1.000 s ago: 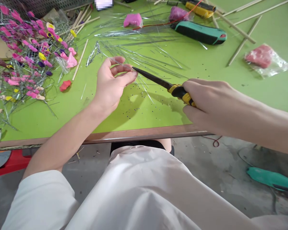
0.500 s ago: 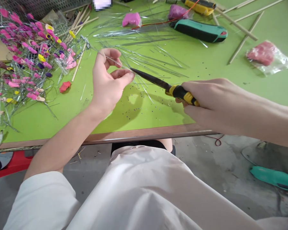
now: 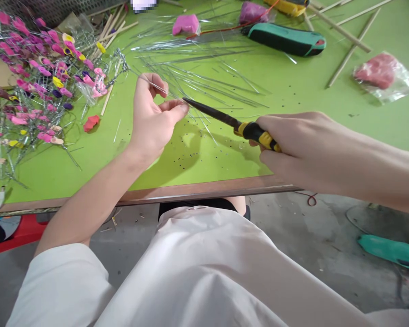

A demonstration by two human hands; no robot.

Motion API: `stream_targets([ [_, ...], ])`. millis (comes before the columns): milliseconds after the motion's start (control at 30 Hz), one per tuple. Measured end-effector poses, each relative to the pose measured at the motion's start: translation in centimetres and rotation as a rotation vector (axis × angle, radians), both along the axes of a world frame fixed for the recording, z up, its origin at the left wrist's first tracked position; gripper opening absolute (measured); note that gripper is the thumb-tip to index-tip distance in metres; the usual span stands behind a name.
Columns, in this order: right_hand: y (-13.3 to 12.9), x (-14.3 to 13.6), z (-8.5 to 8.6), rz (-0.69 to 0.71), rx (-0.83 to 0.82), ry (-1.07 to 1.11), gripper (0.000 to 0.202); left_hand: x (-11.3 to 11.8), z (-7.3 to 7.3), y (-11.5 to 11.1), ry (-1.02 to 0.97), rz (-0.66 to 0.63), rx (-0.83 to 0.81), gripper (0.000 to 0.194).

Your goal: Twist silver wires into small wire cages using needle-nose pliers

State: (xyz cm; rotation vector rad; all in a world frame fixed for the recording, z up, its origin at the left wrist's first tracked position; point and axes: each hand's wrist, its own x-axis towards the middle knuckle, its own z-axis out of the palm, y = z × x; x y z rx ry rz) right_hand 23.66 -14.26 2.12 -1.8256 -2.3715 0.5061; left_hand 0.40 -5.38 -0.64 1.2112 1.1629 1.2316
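Observation:
My right hand [image 3: 293, 145] is wrapped round the yellow-and-black handles of long-nose pliers [image 3: 221, 116]. Their dark jaws look closed, and the tip meets the thumb side of my left hand [image 3: 157, 109]. Between the curled fingers and thumb of that hand runs a thin silver wire [image 3: 158, 87], which trails back to a twisted silver bundle [image 3: 120, 59] at upper left. Whether the jaws grip the wire's end is too small to make out. Loose silver wires [image 3: 207, 81] lie on the green tabletop [image 3: 150, 179] just beyond both hands.
Pink, purple and yellow clay pieces on twisted wires [image 3: 37, 81] crowd the left side. Behind lie a pink clay lump [image 3: 186, 24] and a green-and-black tool [image 3: 284, 40]. Wooden sticks [image 3: 354, 47] and bagged pink clay [image 3: 378, 72] are at right. A red clay piece [image 3: 91, 123] sits near my left wrist.
The pliers' tip has shifted slightly left, along with my right hand. My left fingers have curled a little more; the wire stays in them. The view has moved slightly.

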Motion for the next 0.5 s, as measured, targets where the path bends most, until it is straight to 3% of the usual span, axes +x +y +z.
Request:
stream_targets([
  [167, 0.10, -0.29, -0.12, -0.023, -0.086, 0.009, 0.029, -0.20, -0.81, 0.31, -0.063, -0.069, -0.001, 0.050],
  [500, 0.94, -0.77, 0.34, -0.159, -0.353, 0.020, 0.013, 0.11, -0.80, 0.23, -0.043, -0.060, -0.007, 0.051],
])
